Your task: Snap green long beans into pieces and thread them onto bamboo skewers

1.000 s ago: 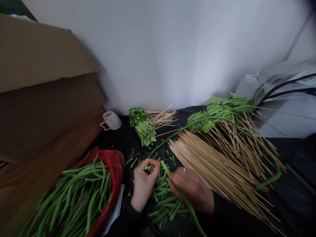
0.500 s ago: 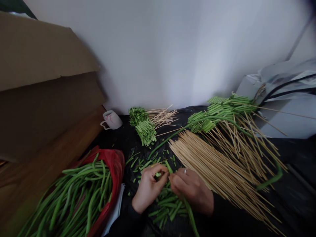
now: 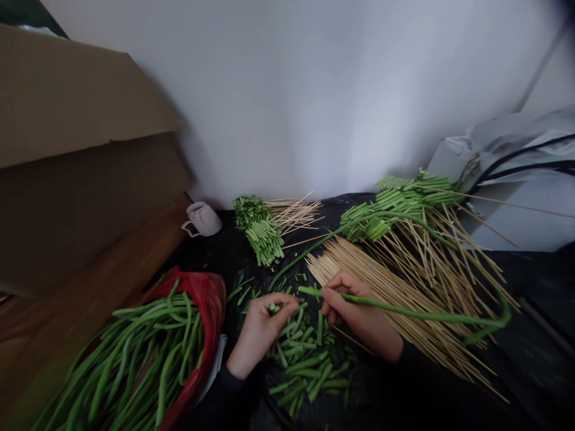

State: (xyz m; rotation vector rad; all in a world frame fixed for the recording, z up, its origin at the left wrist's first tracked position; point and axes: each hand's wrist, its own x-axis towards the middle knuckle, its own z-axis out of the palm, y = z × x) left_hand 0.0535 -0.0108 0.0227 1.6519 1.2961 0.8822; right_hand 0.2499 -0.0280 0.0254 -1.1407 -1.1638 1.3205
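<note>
My right hand [image 3: 365, 326] is closed around a long green bean [image 3: 417, 312]. The bean's short end points left toward my other hand, and its long part stretches right over the wooden skewers [image 3: 381, 281]. A thin stick [image 3: 353, 339] shows below this hand; I cannot tell whether it is held. My left hand [image 3: 256, 335] is curled, thumb and fingertips together, with short bean pieces [image 3: 274, 308] partly hidden inside. Under and between my hands lies a loose heap of short bean pieces [image 3: 309, 374] on black plastic sheeting [image 3: 242, 383].
At left, a red bag [image 3: 214, 293] holds many whole long beans [image 3: 135, 341]. Skewered bean pieces lie in a small stack [image 3: 264, 239] and a larger one [image 3: 404, 200] near the wall. A white mug [image 3: 205, 219], a cardboard box [image 3: 90, 96] and a pale box [image 3: 521, 209] flank them.
My hands have come apart. The right one has shifted right, and the bean in it now lies across to the right instead of hanging toward me. My left hand moved slightly left.
</note>
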